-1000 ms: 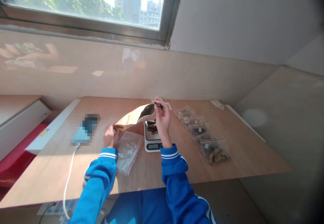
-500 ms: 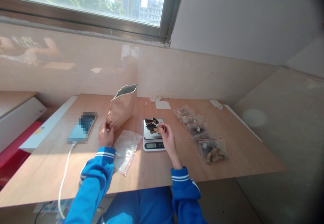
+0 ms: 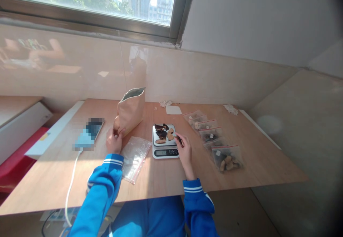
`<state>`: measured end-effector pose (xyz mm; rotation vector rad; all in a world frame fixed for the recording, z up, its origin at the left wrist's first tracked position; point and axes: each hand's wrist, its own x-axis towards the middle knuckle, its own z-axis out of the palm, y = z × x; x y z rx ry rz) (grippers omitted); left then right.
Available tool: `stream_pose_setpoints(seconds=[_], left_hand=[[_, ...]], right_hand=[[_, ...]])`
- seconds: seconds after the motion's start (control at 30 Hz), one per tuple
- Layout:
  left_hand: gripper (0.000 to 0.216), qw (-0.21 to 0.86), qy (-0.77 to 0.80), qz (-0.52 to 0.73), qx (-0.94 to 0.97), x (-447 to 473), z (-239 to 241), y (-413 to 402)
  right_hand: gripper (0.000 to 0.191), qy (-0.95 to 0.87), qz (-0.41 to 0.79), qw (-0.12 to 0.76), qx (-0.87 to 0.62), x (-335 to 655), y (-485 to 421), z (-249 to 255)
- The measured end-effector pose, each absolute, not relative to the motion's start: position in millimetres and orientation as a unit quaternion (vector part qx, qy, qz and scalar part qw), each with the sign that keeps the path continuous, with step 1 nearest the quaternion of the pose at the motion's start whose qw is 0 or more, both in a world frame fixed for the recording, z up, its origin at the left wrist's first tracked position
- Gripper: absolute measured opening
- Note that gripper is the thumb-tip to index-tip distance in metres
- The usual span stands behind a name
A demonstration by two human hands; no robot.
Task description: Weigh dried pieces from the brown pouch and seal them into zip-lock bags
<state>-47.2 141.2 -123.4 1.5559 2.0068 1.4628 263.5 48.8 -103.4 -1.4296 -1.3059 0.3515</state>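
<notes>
Our left hand (image 3: 114,141) is closed around the bottom corner of the paper bag (image 3: 130,110). The bag stands upright with its mouth open on the surface (image 3: 241,180), left of the scale (image 3: 165,152). It is matte brown paper with a dull lining. We judge it light and easily creased, so it is steadier held low at the base, where it is stiffest.

Our right hand (image 3: 184,150) rests at the near right corner of the scale, and its fingertips appear to pinch a dark slice (image 3: 179,140). The dried slices (image 3: 163,134) on the steel pan are curled, thin and uneven, some dark and some tan. They are probably brittle and nearly weightless, best taken by an edge with a gentle pinch.

An empty clear bag (image 3: 134,154) lies flat between our arms, glossy and limp. Filled bags (image 3: 214,139) with red seals overlap in a row on the right.
</notes>
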Motion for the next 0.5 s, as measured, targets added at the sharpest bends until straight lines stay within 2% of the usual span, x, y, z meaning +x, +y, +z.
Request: stream_pose_setpoints(seconds=[0.5], left_hand=[[0.038,0.117,0.683,0.499,0.521,-49.0,-127.3,142.8]], right_hand=[[0.030,-0.575,0.241,0.506,-0.596,264.2,62.1,-96.5]])
